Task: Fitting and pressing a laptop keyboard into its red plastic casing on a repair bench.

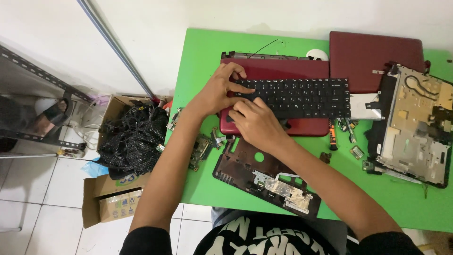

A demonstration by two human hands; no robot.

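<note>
Black keyboard (295, 98) lies on a red laptop base (278, 71) near the green tabletop's (200, 61) far edge. Both hands, left hand (219, 89) and right hand (255, 123), press flat fingers on its left end, grasping nothing. Seating it seems underway; even pressure comes next.

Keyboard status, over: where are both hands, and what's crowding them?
Left hand and right hand both pressing the black keyboard's left end. Keyboard lying on red laptop case. Dark base panel and small circuit board close by.

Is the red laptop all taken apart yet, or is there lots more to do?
A lot is apart already: the red lid, a dark bottom shell and a stripped inner frame lie separately on the green table. Right now the left hand and right hand press on the left end of the black keyboard, which sits on the red top cover.
</note>
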